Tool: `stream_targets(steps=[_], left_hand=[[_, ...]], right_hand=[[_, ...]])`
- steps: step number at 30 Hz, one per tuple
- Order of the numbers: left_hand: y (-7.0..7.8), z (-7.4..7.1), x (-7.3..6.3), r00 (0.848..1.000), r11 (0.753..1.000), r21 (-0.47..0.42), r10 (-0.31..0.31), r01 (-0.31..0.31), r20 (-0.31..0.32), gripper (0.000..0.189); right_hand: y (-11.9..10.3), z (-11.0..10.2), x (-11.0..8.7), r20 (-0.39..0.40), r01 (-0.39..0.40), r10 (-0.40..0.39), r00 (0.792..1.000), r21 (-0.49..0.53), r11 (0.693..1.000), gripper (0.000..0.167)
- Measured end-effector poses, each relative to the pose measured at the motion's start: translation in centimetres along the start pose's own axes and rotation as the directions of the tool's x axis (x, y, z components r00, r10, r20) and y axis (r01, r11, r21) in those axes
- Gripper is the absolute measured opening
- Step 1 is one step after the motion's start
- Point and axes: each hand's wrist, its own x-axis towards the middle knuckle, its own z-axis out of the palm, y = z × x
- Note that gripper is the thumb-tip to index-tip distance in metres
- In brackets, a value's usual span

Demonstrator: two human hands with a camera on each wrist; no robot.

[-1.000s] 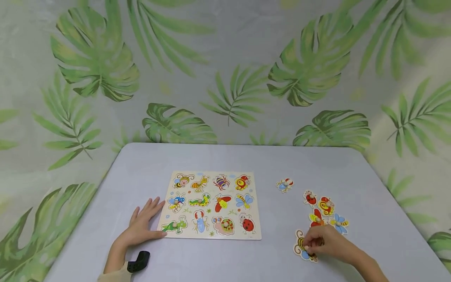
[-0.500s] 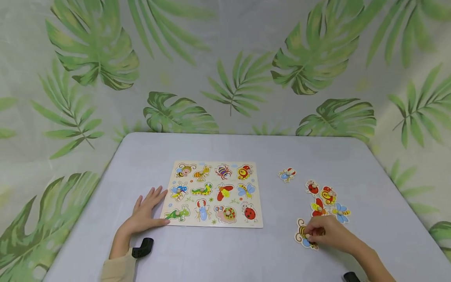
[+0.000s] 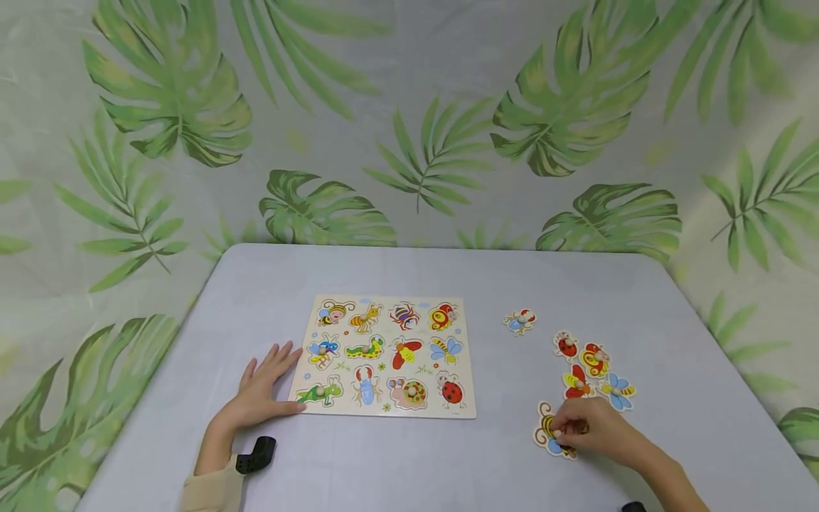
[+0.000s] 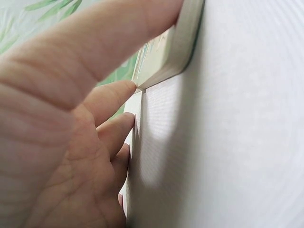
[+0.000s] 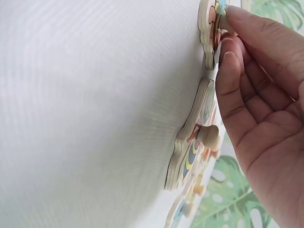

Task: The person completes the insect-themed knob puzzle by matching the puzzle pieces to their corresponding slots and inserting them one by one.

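Note:
A wooden peg puzzle board [image 3: 394, 411] printed with insects lies on the table. Along its left edge rests my left hand [image 3: 259, 395], fingers spread, with the thumb at the near corner. The left wrist view shows the thumb touching the board's side [image 4: 178, 57]. My right hand [image 3: 598, 430] pinches the small knob of a bee puzzle piece [image 3: 546, 434] with thumb and fingertips; the hand covers part of the bee. In the right wrist view the gripped piece [image 5: 209, 33] is at the top, and whether it touches the table is unclear.
Beyond the right hand lie a red moth piece [image 3: 574, 380], a dragonfly piece [image 3: 618, 391], a butterfly piece [image 3: 595, 360] and a ladybird piece [image 3: 566, 345]. A stag beetle piece [image 3: 520, 321] lies farther off. Leaf-patterned cloth [image 3: 422, 171] hangs behind the table.
The head view has shifted slightly, so the whole scene sits higher in the picture. My hands stay where they were on the board and the bee piece.

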Motion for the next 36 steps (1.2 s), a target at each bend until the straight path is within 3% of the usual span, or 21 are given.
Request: stream_targets(steps=[10,18,27,36], left_hand=[[-0.3,0.0,0.4,1.000,1.000,0.003,0.015,-0.015,0.000,0.095],[-0.4,0.6,-0.4,1.000,1.000,-0.024,0.019,-0.019,-0.007,0.095],[-0.3,-0.3,0.0,0.999,0.999,-0.019,0.041,-0.041,-0.019,0.094],[-0.4,0.2,-0.1,0.999,0.999,-0.014,0.040,-0.040,-0.025,0.095]], right_hand=[[-0.3,-0.1,0.4,-0.006,0.014,-0.014,1.000,-0.042,0.999,0.009],[-0.4,0.6,-0.4,-0.029,-0.001,-0.001,1.000,-0.077,0.997,0.008],[-1.6,0.3,1.6,-0.028,-0.131,0.129,0.991,-0.117,0.984,0.008],[-2.4,0.8,3.6,-0.001,-0.150,0.151,0.988,-0.124,0.981,0.004]])
